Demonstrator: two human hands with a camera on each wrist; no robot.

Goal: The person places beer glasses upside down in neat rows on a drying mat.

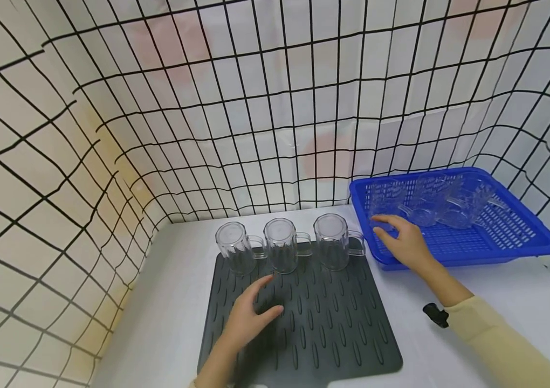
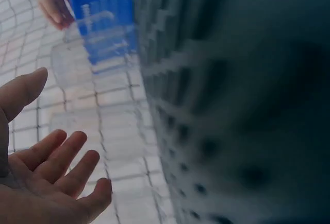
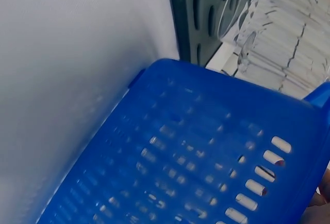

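Three clear glass mugs stand bottom up in a row along the far edge of a dark grey ridged mat (image 1: pixel 323 328): a left mug (image 1: pixel 237 250), a middle mug (image 1: pixel 281 248) and a right mug (image 1: pixel 331 245), handles to the right. My left hand (image 1: pixel 246 320) hovers over the mat in front of them, thumb and fingers spread, holding nothing. Over the left side of a blue plastic basket (image 1: pixel 513 242), my right hand (image 1: pixel 406 245) reaches with bent fingers, fingertips close to a glass mug (image 1: pixel 386 199) inside. In the right wrist view the basket wall hides most of this hand.
More clear glass mugs (image 1: pixel 464 202) lie in the basket, to the right of my hand. Black wire grid panels (image 1: pixel 275 124) enclose the back and sides of the white table (image 1: pixel 153 302). The basket stands just right of the mat.
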